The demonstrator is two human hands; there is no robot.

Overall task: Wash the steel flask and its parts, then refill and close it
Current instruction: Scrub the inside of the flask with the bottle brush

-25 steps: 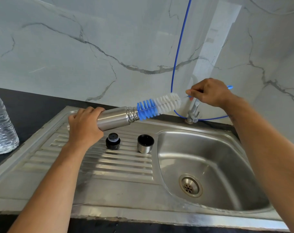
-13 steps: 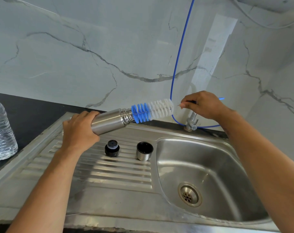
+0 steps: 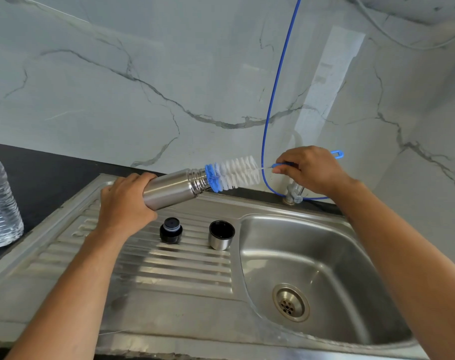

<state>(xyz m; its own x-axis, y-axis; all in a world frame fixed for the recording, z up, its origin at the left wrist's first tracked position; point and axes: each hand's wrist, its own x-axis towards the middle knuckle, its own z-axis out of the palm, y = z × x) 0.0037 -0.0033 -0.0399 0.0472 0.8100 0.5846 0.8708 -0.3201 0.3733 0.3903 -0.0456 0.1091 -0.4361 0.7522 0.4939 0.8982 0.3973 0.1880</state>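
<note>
Our left hand (image 3: 125, 201) wraps the base of the steel flask (image 3: 173, 187), so we cannot see the flask's bottom end. At the flask's mouth the tip of the bottle brush (image 3: 233, 172) sits inside — how deep it reaches we cannot tell. Our right hand (image 3: 311, 170) covers most of the brush handle; only its blue loop shows past the knuckles. Just below that hand the tap (image 3: 294, 194) is partly hidden by the wrist. Far left of our left hand, the water bottle (image 3: 0, 203) is cut off by the frame edge.
</note>
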